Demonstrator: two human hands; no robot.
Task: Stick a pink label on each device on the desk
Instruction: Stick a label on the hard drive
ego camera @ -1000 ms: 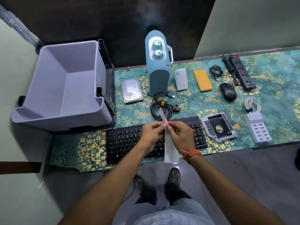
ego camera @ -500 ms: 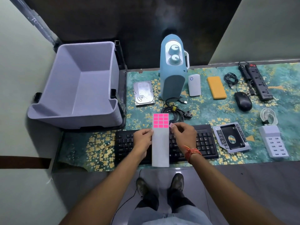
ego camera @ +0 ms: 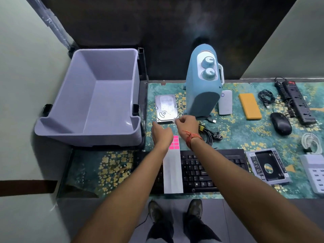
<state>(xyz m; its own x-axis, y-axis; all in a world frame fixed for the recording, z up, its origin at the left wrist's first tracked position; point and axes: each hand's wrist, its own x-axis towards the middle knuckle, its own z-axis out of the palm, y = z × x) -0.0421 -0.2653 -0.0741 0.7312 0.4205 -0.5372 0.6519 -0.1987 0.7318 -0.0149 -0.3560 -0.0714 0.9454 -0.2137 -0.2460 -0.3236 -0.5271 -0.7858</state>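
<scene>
My right hand (ego camera: 186,124) pinches a small label, pale side showing, right at the near right corner of the silver hard drive (ego camera: 165,106). Just left of it, my left hand (ego camera: 161,135) holds the top of the label sheet (ego camera: 172,171). The sheet has several pink labels at its upper end and lies across the black keyboard (ego camera: 210,169). Other devices on the desk: a blue heater (ego camera: 203,88), a white power bank (ego camera: 226,102), a yellow power bank (ego camera: 249,106), a black mouse (ego camera: 280,123), a power strip (ego camera: 298,102), a drive caddy (ego camera: 268,167) and a white USB charger (ego camera: 313,174).
A large empty lilac bin (ego camera: 98,95) stands to the left of the desk. A coiled black cable (ego camera: 207,135) lies in front of the heater, and a coiled white cable (ego camera: 311,142) lies at the right. My feet are on the floor below the desk edge.
Both hands moved forward and left from above the keyboard to the hard drive. My right hand let go of the sheet and now pinches a single label; the sheet has dropped lower.
</scene>
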